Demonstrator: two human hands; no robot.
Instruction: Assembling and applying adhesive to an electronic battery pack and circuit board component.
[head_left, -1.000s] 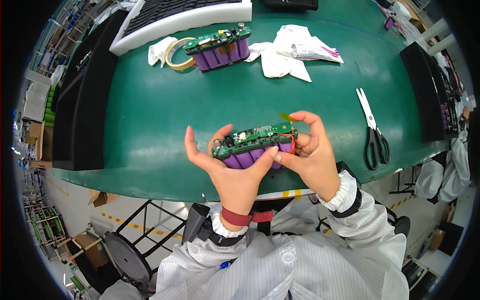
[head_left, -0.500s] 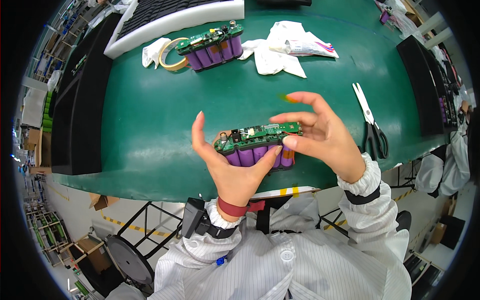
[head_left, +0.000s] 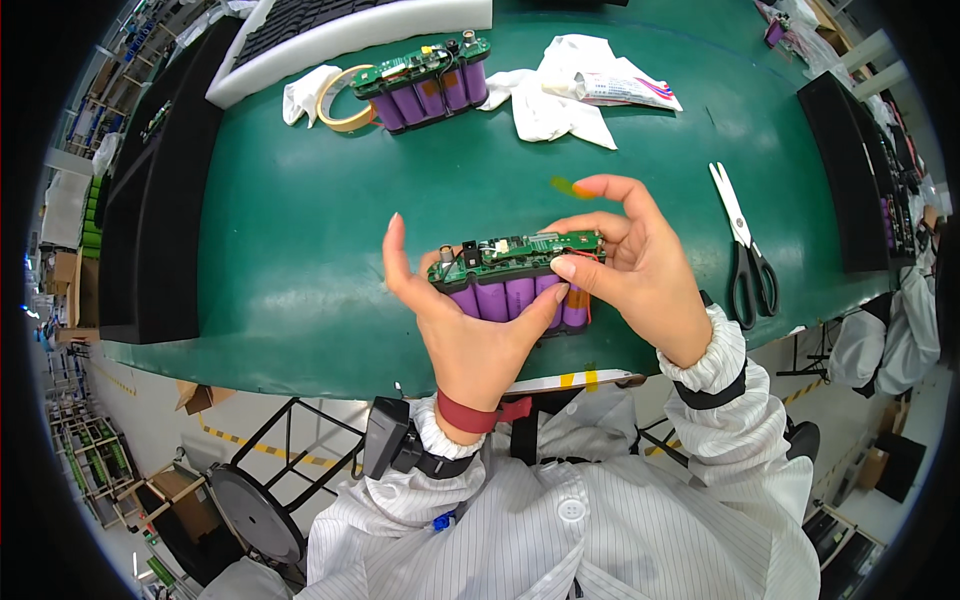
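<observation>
Just above the table's near edge is a battery pack (head_left: 491,298) of purple cells, with a green circuit board (head_left: 540,247) along its top. My left hand (head_left: 465,350) holds it from the near left, thumb along the cells and index finger raised. At its right end, my right hand (head_left: 648,275) grips the pack with the thumb on the board's near edge. The raised right index fingertip carries a small translucent amber strip (head_left: 566,187), smeared by motion. The left hand's other fingers are hidden behind the pack.
Farther off stand a second purple battery pack (head_left: 430,96), a tape roll (head_left: 328,108), white cloths (head_left: 545,122) and a tube (head_left: 625,90). Scissors (head_left: 741,255) lie to the right. Black foam blocks flank the table, left (head_left: 160,230) and right (head_left: 840,190). A white foam tray (head_left: 375,32) is at the back.
My right thumb has slid left along the board, and the right hand has shifted slightly left. The pack stays in both hands, the amber strip still at the right index fingertip.
</observation>
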